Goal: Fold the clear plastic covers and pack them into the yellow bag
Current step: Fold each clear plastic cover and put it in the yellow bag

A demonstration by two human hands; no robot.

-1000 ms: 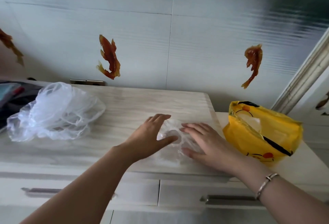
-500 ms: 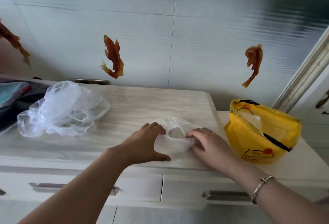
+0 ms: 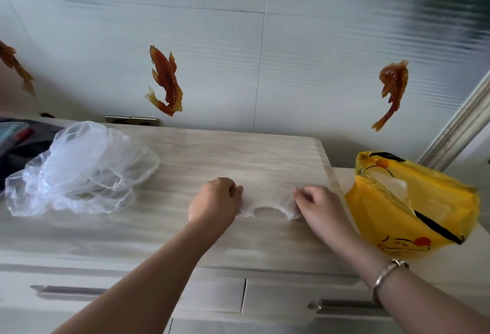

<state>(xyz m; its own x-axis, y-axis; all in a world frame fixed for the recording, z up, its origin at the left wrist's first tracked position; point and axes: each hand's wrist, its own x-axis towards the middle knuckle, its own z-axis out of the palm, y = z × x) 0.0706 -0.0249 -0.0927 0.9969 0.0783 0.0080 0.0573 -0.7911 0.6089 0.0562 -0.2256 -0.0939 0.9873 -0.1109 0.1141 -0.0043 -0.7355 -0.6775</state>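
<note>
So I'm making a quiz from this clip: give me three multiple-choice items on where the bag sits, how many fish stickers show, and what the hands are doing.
1. Where is the yellow bag? A) right of both hands B) under the loose pile of covers C) on the wall
2. How many fish stickers show on the wall? A) one B) three C) five
3. What are the hands doing? A) resting flat B) pinching a clear cover from both ends C) holding the bag

A: it sits beyond the right hand.
B: one is cut by the left edge.
B: the left hand and the right hand grip its ends.
</note>
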